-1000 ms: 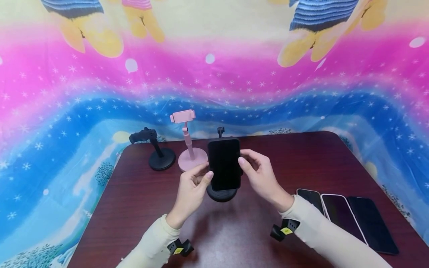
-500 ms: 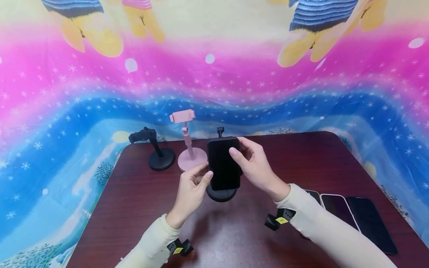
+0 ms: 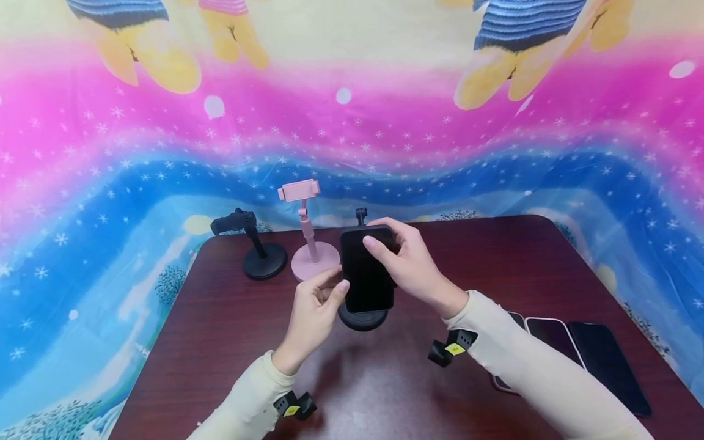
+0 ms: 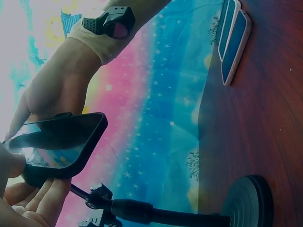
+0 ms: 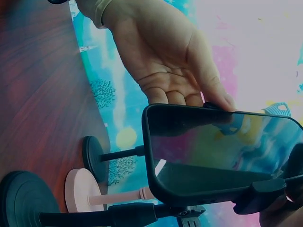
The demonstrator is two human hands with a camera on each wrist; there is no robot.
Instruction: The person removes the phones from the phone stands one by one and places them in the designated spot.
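Note:
A black phone (image 3: 365, 281) stands upright on a black phone stand (image 3: 363, 321), screen toward me. Its round base rests on the table, and a clamp tab (image 5: 262, 194) laps over one long edge of the phone in the right wrist view. My left hand (image 3: 312, 315) holds the phone's left edge, thumb at the front and fingers behind. With my right hand (image 3: 415, 263) I grip the upper right corner, the thumb lying over the screen and the fingers reaching behind the top edge. The phone hides most of the clamp and post in the head view.
Left of the held phone stand a pink phone stand (image 3: 316, 260) and another black phone stand (image 3: 265, 260), both without a phone. Several phones, among them a white-edged one (image 3: 555, 336) and a dark one (image 3: 610, 366), lie at the table's right side, partly behind my right sleeve.
My right hand has slid up and left along the phone, from its right edge to the upper corner, its thumb moving onto the screen. Left hand and phone have stayed in place.

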